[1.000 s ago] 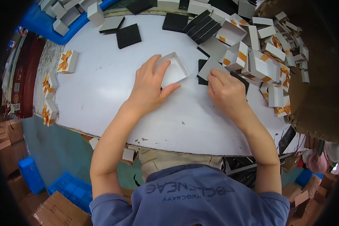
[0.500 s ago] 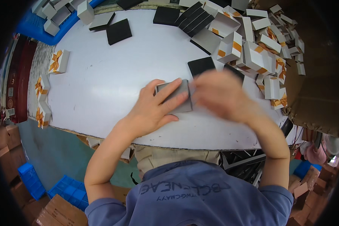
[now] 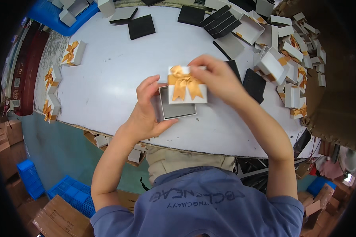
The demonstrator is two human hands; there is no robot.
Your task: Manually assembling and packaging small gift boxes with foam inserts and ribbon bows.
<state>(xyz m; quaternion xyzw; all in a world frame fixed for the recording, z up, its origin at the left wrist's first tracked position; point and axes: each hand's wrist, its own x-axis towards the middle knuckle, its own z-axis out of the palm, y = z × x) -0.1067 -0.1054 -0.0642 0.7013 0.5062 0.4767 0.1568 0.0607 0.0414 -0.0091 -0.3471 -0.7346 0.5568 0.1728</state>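
Observation:
A small white gift box base [image 3: 178, 112] with a grey insert lies on the table in front of me. My left hand [image 3: 143, 113] is curled round its left side, fingers at the far edge and thumb along the near edge. Above the base, partly covering its far right portion, is a white lid [image 3: 187, 87] with a gold ribbon bow. The lid's far right corner is pinched in my right hand [image 3: 218, 76]. Just beyond that wrist lie black foam pads [image 3: 254, 85].
Open white boxes and lids [image 3: 273, 67] with gold ribbon are heaped at the right. More black pads [image 3: 141, 27] lie at the back. Several bow-topped boxes [image 3: 73, 53] line the left edge, and a blue crate [image 3: 63, 24] of white boxes stands back left.
My right hand has brought a bow-topped lid over the base. The left hand's fingers have moved off the grey insert to the base's side. One open box has gone from the near side of the heap.

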